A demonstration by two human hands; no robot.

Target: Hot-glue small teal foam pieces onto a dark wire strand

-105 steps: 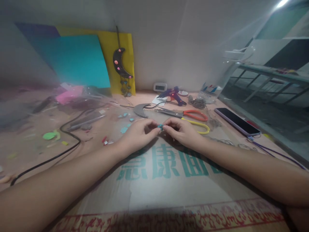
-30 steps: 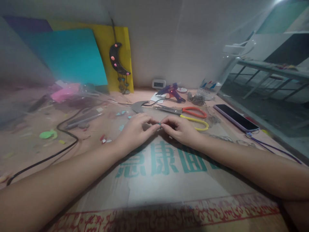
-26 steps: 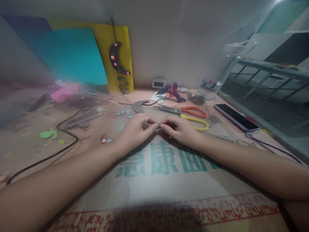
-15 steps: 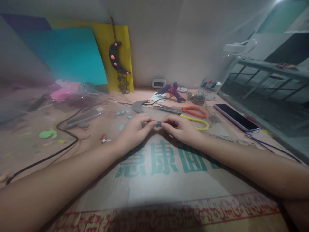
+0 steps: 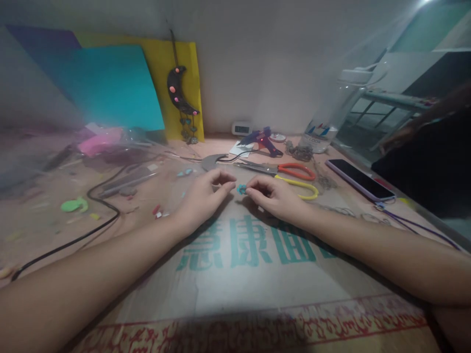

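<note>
Head: pinching small blue piece [image 5: 241, 189] in right hand [image 5: 274, 197], over printed surface [image 5: 231, 289]. Holding left hand [image 5: 206, 200] just beside, fingers parted, off the piece. Could drop it by slackening the pinch, crease it by over-squeezing, or nudge scissors [image 5: 274, 171] by drifting forward.

In the middle of the frame, the small turquoise piece [image 5: 241, 189] looks matt, perhaps of foam or clay, but it is too small to be sure. The scissors [image 5: 272, 170] have smooth metal blades and plastic handles. At upper left, the turquoise sheet [image 5: 114, 88] is matt, like paper. At right, the phone [image 5: 360, 180] has a glossy screen; the bottle [image 5: 335, 113] is of clear, shiny plastic.
</note>
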